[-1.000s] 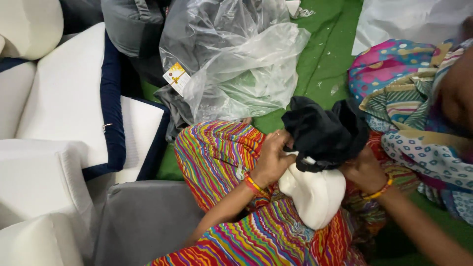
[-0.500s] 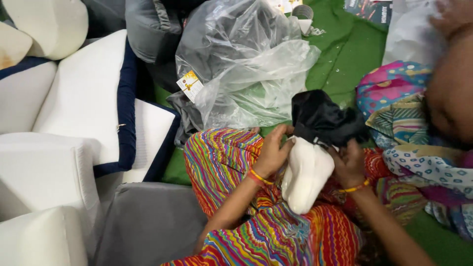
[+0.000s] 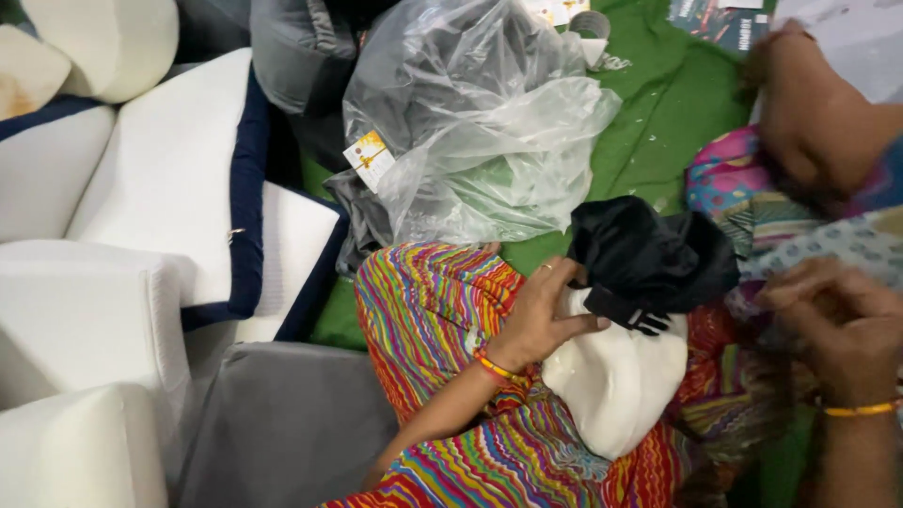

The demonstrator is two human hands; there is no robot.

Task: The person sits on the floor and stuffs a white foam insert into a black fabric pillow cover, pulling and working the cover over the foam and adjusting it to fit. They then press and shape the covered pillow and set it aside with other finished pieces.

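Head view showed me the left hand [image 3: 541, 315] pressed flat, fingers spread, on a white foam cushion [image 3: 616, 381] lying in the lap on a rainbow-striped cloth [image 3: 442, 310]. A black fabric cover [image 3: 649, 254] sat bunched over the cushion's top end. The right hand [image 3: 837, 325] hung apart beside it, fingers loosely curled, holding nothing I could see. I judged the cover was mid-fitting; next it needed both hands tugging it evenly down the foam
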